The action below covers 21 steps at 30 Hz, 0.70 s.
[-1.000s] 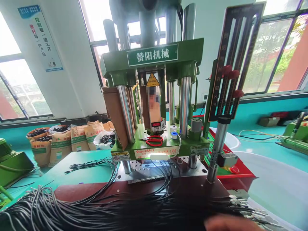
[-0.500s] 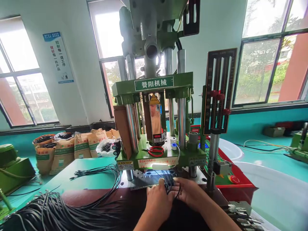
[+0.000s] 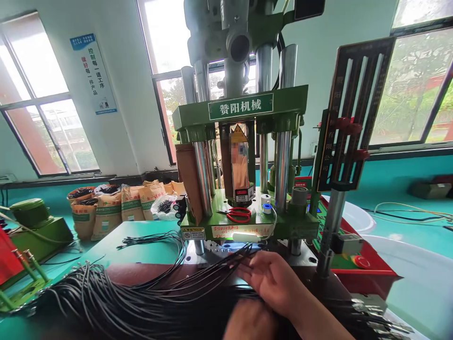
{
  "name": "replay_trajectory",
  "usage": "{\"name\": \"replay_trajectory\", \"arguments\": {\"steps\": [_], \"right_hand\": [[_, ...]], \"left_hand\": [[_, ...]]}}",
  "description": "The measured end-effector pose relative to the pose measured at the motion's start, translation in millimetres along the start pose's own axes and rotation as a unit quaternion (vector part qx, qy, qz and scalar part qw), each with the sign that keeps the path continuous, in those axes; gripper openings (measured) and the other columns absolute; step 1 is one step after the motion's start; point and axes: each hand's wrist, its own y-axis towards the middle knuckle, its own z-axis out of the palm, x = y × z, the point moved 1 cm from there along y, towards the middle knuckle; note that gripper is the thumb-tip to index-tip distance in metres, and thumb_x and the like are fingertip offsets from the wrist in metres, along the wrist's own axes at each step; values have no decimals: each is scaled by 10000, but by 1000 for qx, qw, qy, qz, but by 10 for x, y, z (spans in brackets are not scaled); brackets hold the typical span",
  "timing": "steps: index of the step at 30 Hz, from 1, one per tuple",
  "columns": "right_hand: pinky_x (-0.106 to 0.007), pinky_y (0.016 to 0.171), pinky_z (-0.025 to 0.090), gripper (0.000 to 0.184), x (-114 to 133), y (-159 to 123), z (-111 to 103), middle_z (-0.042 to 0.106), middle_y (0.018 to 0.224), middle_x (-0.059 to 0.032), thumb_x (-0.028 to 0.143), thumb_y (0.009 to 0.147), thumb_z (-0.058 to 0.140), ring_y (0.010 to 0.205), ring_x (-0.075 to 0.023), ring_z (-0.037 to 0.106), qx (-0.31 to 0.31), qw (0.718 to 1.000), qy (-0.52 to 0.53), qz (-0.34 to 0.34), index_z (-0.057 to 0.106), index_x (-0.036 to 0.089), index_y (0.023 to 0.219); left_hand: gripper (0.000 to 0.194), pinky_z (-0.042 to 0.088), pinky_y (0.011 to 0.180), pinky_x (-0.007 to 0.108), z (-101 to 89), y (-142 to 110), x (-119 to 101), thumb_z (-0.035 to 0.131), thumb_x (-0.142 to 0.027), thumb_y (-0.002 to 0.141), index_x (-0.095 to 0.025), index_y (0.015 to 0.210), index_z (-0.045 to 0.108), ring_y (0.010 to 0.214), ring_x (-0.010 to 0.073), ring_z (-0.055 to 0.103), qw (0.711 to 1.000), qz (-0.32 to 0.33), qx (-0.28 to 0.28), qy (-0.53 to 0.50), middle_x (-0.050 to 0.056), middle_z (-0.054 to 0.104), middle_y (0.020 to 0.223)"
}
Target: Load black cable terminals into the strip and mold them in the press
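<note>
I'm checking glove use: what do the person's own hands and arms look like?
The right hand is bare, with no glove or watch showing, and no sleeve shows on its forearm. The left hand, blurred, looks gloveless too.

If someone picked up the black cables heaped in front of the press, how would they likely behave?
The black cables would probably flop, since they bend freely rather than lying straight. They may feel springy, as many hold broad, smooth arcs. Tangling seems likely, with so many overlapping.
</note>
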Motion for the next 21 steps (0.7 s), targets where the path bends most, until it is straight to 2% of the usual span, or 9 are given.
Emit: {"name": "replay_trajectory", "arguments": {"steps": [2,3,4,7,8,9,11,17,21], "right_hand": [[-418,909,462,167,51,-21,-87,714,832,-57,69,549,493,920,-246,649,9,992,-122,-6,597,185,609],[-424,917,450,226,88,-43,-160,715,874,-54,82,572,501,929,-247,644,3,973,-230,-13,643,184,716],[-428,929,433,292,132,-73,-242,713,927,-62,108,611,520,948,-252,635,-9,933,-359,-28,672,180,850],[-412,939,401,362,261,-182,-452,684,1046,-114,277,750,557,1001,-279,601,-28,722,-687,-73,673,159,1071],[-399,924,404,361,288,-212,-492,676,1063,-121,341,791,538,1004,-283,596,-14,666,-743,-73,683,162,1068],[-383,900,412,364,305,-232,-517,676,1061,-118,390,821,510,994,-281,598,3,632,-773,-61,694,174,1050],[-345,838,430,367,315,-240,-526,691,1030,-93,437,846,483,948,-264,614,29,611,-791,-30,705,205,1024],[-278,625,409,347,307,-135,-493,722,813,-39,452,837,502,744,-210,625,21,618,-786,3,732,195,879],[-258,635,401,295,320,-128,-498,713,804,-12,411,807,550,737,-186,606,5,633,-774,-3,743,193,856]], "left_hand": [[354,373,1020,441,-270,108,283,384,-274,891,-195,1163,597,1153,277,523,999,-24,26,27,135,611,1195],[388,387,1007,419,-418,143,422,313,-285,913,-191,1174,585,1147,263,530,997,-52,44,40,124,603,1216],[406,387,1005,402,-560,163,541,289,-314,922,-195,1181,577,1137,252,538,995,-65,59,56,111,601,1225],[408,387,984,369,-867,163,732,302,-405,919,-219,1130,598,1091,240,556,989,-64,97,89,77,623,1182],[397,408,947,358,-921,161,744,317,-431,913,-232,1094,609,1057,236,568,989,-61,107,85,65,636,1141],[384,429,897,345,-954,167,739,335,-457,905,-245,1059,615,1018,232,580,989,-61,115,76,52,644,1100],[357,443,815,328,-977,208,714,395,-500,872,-262,1021,616,967,232,590,987,-66,135,58,36,647,1056],[372,410,697,276,-961,421,791,564,-544,748,-298,1017,635,867,214,602,969,-73,235,-6,-12,670,934],[348,397,703,254,-930,449,895,604,-523,721,-315,995,651,873,194,594,970,-77,229,-30,-40,659,921]]}}
